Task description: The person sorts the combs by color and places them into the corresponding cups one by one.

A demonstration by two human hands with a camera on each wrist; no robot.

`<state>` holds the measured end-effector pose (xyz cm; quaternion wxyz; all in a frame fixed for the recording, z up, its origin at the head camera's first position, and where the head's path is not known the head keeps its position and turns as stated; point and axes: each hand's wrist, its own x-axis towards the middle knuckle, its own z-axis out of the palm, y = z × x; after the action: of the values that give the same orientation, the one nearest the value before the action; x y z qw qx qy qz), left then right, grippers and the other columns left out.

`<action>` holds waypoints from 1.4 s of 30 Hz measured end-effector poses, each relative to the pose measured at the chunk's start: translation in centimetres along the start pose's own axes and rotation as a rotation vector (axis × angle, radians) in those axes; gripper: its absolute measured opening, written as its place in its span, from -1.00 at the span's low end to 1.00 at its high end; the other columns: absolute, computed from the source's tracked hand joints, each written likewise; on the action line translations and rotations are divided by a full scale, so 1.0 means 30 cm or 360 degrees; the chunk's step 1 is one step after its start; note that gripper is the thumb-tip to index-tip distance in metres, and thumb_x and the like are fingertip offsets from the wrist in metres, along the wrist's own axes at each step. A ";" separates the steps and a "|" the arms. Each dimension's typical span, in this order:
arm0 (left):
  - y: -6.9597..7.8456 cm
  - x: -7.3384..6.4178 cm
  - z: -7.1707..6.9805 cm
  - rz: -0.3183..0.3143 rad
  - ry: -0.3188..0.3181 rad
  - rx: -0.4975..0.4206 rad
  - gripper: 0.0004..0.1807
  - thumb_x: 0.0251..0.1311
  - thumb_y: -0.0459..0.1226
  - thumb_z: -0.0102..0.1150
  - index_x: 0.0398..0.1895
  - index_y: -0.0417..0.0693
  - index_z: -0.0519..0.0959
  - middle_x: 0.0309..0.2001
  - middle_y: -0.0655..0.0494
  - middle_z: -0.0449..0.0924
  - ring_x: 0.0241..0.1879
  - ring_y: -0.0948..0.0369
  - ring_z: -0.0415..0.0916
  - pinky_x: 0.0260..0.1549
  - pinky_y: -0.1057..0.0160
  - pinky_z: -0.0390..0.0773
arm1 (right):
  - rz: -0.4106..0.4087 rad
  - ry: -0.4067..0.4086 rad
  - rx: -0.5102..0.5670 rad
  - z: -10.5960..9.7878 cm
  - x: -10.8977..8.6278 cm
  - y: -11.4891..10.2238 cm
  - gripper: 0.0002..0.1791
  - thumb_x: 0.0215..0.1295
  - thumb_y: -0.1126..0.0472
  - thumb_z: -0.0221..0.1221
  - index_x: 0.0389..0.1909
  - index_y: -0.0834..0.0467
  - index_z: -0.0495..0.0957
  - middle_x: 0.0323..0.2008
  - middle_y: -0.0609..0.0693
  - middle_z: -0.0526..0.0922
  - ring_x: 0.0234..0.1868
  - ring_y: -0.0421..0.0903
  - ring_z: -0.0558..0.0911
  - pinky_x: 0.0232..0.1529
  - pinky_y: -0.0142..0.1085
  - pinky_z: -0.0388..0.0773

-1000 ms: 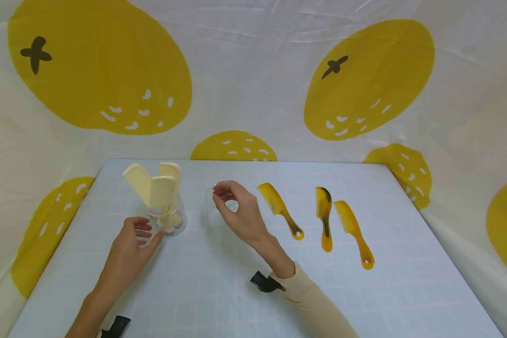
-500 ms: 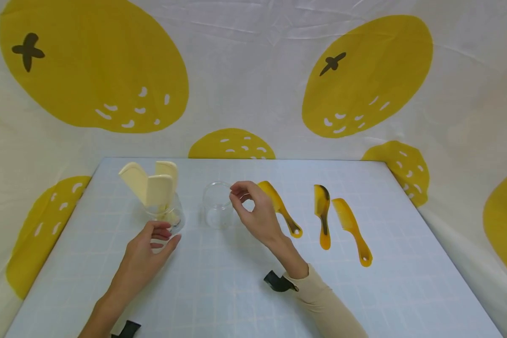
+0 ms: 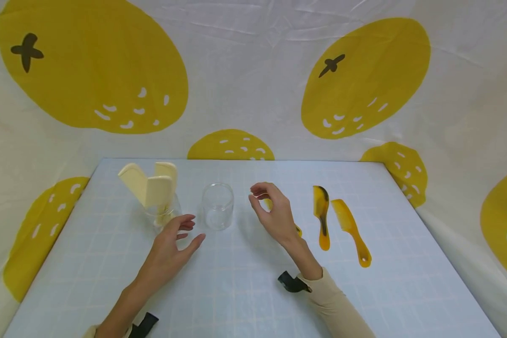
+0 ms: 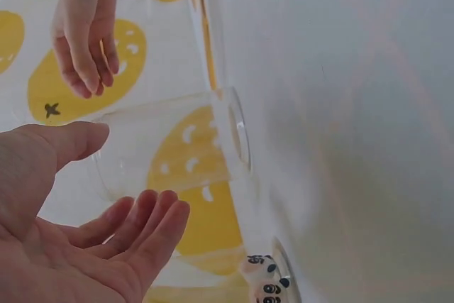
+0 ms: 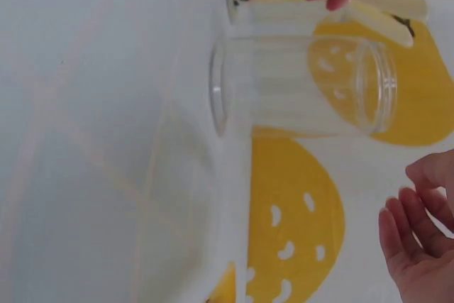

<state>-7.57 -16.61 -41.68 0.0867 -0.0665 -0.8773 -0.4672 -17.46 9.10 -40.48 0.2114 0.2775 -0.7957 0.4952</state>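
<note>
A clear glass jar [image 3: 218,206] stands upright and empty between my two hands. My left hand [image 3: 169,253] hovers in front and left of it, thumb and fingers spread and holding nothing; in the left wrist view the jar [image 4: 167,147] shows beyond the fingertips. To the jar's right is my right hand [image 3: 274,213], fingers loosely curved, nothing in them. Beneath that hand lies a yellow comb [image 3: 298,230], mostly hidden. Left of the empty jar, a second glass jar [image 3: 177,206] holds several cream flat-headed pieces [image 3: 158,191], their lower ends partly covered by my left hand.
Two more yellow combs, one with dark markings [image 3: 321,216] and one plainer [image 3: 353,232], lie to the right on the pale checked table [image 3: 236,291]. A white cloth with yellow fruit prints [image 3: 245,70] hangs behind the table's far edge.
My right hand has moved right, away from the empty jar and over the nearest comb. My left hand has moved right from beside the filled jar toward the empty one.
</note>
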 end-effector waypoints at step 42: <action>-0.006 0.184 0.132 -0.0181 -0.0071 -0.0005 0.04 0.18 -0.02 0.50 0.52 -0.28 0.11 0.39 -0.27 0.26 0.29 -0.15 0.35 0.28 -0.17 0.47 | 0.0567 -0.0285 -0.0330 -0.071 0.019 0.234 -0.55 0.32 0.37 0.33 0.15 0.44 0.47 0.06 0.38 0.49 0.00 0.27 0.54 0.09 0.07 0.59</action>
<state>-13.36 -13.22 -42.80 0.0404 -0.0270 -0.8806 -0.4713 -22.32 13.39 -43.95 0.0766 0.1520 -0.8943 0.4137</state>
